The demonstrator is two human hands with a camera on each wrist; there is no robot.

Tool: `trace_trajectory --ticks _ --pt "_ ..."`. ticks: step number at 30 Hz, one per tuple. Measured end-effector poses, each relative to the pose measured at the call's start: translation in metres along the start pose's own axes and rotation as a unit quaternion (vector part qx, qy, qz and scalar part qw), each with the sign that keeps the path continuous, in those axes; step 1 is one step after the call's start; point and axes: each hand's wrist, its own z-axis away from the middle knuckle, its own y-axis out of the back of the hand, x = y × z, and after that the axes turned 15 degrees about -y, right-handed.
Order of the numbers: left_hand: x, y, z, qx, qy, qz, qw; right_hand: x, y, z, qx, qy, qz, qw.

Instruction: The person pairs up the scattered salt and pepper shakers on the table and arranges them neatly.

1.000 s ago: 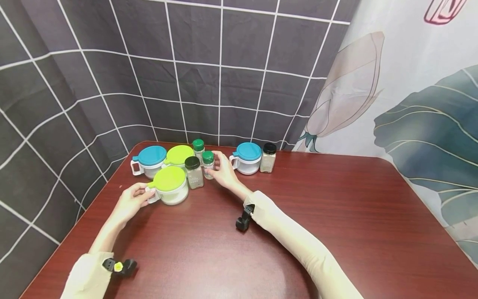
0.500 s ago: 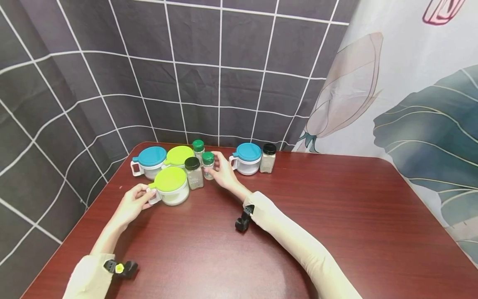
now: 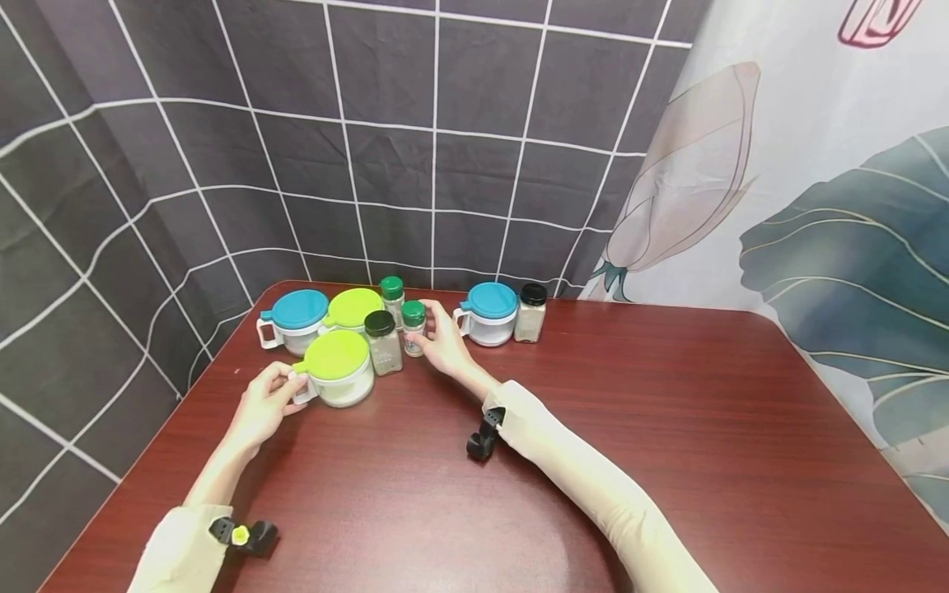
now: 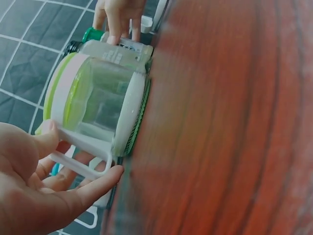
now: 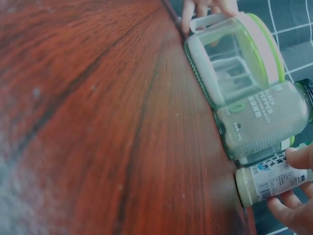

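Observation:
My left hand point(image 3: 265, 402) pinches the white handle of a clear seasoning jar point(image 3: 343, 385) with a lime-green lid. In the left wrist view the thumb presses on the handle point(image 4: 83, 142) and the fingers curl behind it. My right hand point(image 3: 448, 342) pinches a small green-capped spice bottle point(image 3: 413, 316), its printed label point(image 5: 279, 176) facing the right wrist camera. Between the two held things stands a black-capped pepper bottle point(image 3: 384, 350), marked "black pepper" in the right wrist view. It stands close against the lime-lidded jar. All three are upright on the table.
Behind them stand a blue-lidded jar point(image 3: 299, 313), another lime-lidded jar point(image 3: 354, 306) and a second green-capped bottle point(image 3: 392, 290). Right of my right hand are a blue-lidded jar point(image 3: 492, 311) and a black-capped bottle point(image 3: 530, 317). A grid-patterned curtain point(image 3: 385, 165) hangs behind the reddish-brown table point(image 3: 667, 412).
Both hands keep the same holds, and the jars and bottles stay in place. Only slight shifts of the head view and left forearm show.

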Motion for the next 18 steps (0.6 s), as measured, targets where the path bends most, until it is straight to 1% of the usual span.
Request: trace_trajectory --ticks 9,18 --pt "0.002 -0.007 0.001 0.035 0.012 0.010 0.9993 -0.003 0.002 0.004 -0.003 -0.004 0.003 1.000" --pt "0.008 -0.011 0.003 0.073 0.037 -0.007 0.9966 -0.001 0.004 0.006 -0.010 0.004 0.014 1.000"
